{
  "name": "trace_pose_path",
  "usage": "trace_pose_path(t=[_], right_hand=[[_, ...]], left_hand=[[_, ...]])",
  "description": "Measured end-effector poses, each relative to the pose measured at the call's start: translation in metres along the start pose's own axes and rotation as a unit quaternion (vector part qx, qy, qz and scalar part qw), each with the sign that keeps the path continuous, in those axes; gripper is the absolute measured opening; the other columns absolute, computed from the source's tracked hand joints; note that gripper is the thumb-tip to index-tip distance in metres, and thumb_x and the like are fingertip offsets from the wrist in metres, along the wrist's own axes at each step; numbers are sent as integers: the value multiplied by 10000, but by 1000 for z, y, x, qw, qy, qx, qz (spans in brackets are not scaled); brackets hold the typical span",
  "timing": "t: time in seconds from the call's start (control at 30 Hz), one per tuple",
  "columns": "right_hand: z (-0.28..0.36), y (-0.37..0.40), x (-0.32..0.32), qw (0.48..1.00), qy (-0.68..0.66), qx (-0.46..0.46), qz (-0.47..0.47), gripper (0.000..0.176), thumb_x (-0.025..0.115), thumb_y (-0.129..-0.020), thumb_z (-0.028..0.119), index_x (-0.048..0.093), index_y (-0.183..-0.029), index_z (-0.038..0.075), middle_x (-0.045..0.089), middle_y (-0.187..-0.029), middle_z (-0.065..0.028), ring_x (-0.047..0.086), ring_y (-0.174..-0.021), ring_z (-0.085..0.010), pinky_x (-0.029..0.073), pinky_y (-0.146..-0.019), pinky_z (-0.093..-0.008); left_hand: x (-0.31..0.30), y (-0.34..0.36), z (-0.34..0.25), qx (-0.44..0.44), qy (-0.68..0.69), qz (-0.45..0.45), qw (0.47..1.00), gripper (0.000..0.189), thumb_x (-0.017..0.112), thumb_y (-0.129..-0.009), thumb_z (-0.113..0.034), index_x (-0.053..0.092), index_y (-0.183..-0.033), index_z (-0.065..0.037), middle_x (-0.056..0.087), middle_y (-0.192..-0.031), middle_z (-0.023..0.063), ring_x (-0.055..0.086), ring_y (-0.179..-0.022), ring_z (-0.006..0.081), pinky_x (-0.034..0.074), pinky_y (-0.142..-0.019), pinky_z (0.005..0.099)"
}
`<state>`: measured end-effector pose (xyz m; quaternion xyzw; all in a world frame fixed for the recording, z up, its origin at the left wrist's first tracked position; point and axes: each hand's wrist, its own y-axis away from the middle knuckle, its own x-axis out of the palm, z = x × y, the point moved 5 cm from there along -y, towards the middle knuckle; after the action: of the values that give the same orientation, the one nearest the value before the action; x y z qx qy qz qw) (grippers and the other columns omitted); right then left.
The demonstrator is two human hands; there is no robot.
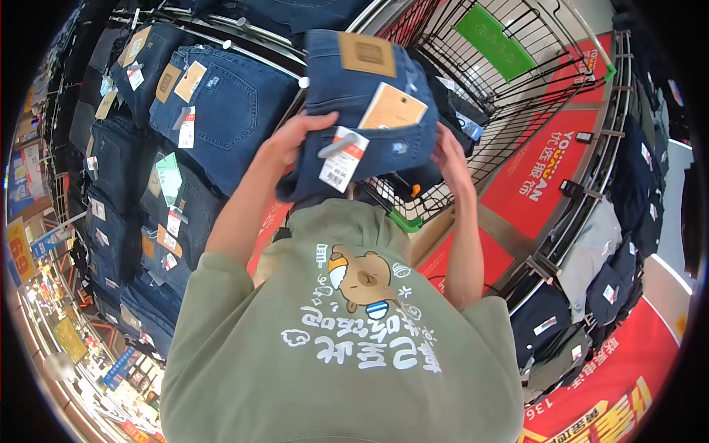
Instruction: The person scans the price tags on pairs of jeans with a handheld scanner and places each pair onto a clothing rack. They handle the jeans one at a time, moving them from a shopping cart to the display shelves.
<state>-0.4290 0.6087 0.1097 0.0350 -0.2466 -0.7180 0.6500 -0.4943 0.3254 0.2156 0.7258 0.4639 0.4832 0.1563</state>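
Between my two hands is a folded pair of dark blue jeans (pixel 362 85), held up in front of my chest. It carries a brown leather patch, a tan card tag and a white-and-red price tag (pixel 343 159). My left hand (pixel 297 140) grips the jeans' left side, thumb on the front near the price tag, other fingers hidden behind. At the right edge, my right hand (pixel 452 159) has its fingers curled against the folded denim. Behind the jeans stands a wire shopping cart (pixel 509 96) with dark packaged items inside.
Racks at the left hold folded jeans (pixel 221 100) in stacks with tags. More dark and grey clothes (pixel 591 244) sit on a rack at the right. Red printed panels (pixel 543 162) lie beyond the cart. A green cart sign (pixel 493 43) hangs at its far side.
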Motion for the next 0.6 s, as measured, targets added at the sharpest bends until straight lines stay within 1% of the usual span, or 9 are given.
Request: trace_pose_path(t=[0.07, 0.13, 0.17, 0.2, 0.23, 0.3, 0.43, 0.5, 0.6], right_hand=[[-45, -14, -10, 946, 323, 18, -27, 542, 679, -839, 302, 494, -1279, 45, 593, -1095, -112, 582, -971, -238, 482, -832, -359], [-108, -18, 10, 785, 617, -39, 37, 629, 780, -697, 290, 518, -1217, 49, 589, -1107, -198, 587, -1015, -366, 497, -851, -415], [-120, -12, 32, 773, 629, -14, 78, 567, 772, -695, 263, 530, -1167, 63, 590, -1053, -191, 586, -988, -385, 510, -820, -444], [-144, -13, 45, 693, 713, -14, 108, 438, 712, -756, 232, 534, -1125, 77, 598, -1018, -184, 594, -1012, -368, 523, -799, -445], [-165, -14, 49, 644, 755, -21, 120, 390, 572, -873, 194, 458, -1241, 131, 595, -1069, -129, 623, -978, -300, 530, -757, -433], [-207, -31, 40, 598, 788, 70, 129, 436, 557, -887, 214, 416, -1293, 141, 595, -1045, -126, 630, -953, -303, 528, -744, -431], [-198, -38, 44, 562, 804, 43, 189, 576, 560, -887, 209, 303, -1398, 141, 590, -1052, -160, 622, -978, -322, 529, -756, -434], [-175, -29, 46, 564, 801, -64, 189, 697, 590, -862, 167, 216, -1449, 136, 582, -1080, -186, 604, -1028, -350, 526, -804, -435], [-188, -21, 39, 642, 742, 79, 178, 936, 653, -774, 114, 59, -1496, 163, 567, -1140, -198, 585, -1053, -388, 492, -892, -476]], left_hand=[[5, 31, -9, 39, 53, -58, 996, 440, 572, -910, -227, 505, -1241, 56, 616, -1152, 224, 638, -1023, 327, 518, -908, 443], [-8, 38, -11, 58, 101, -24, 993, 454, 571, -908, -245, 507, -1236, 63, 615, -1152, 230, 635, -1025, 337, 509, -918, 457], [-16, 42, -11, 74, 148, 20, 986, 469, 570, -906, -262, 508, -1231, 70, 613, -1152, 236, 632, -1027, 348, 500, -927, 471], [-26, 40, -6, 59, 209, 81, 973, 501, 563, -906, -301, 508, -1227, 81, 607, -1158, 246, 628, -1027, 364, 487, -941, 486], [-18, 49, -9, 88, 194, 86, 973, 457, 543, -931, -285, 514, -1242, 49, 605, -1186, 206, 621, -1058, 312, 482, -957, 437], [-10, 59, -10, 124, 221, 86, 963, 462, 524, -940, -288, 500, -1261, 45, 594, -1208, 202, 613, -1071, 312, 477, -961, 439], [-7, 75, -12, 179, 243, 74, 950, 476, 481, -960, -308, 474, -1290, 34, 568, -1246, 199, 581, -1123, 318, 461, -983, 446], [0, 76, -14, 200, 233, 31, 951, 486, 477, -962, -319, 472, -1288, 42, 559, -1254, 207, 579, -1126, 320, 465, -977, 450], [-3, 73, -18, 208, 218, -16, 954, 511, 473, -965, -342, 468, -1283, 57, 545, -1264, 221, 576, -1127, 321, 470, -969, 457]])
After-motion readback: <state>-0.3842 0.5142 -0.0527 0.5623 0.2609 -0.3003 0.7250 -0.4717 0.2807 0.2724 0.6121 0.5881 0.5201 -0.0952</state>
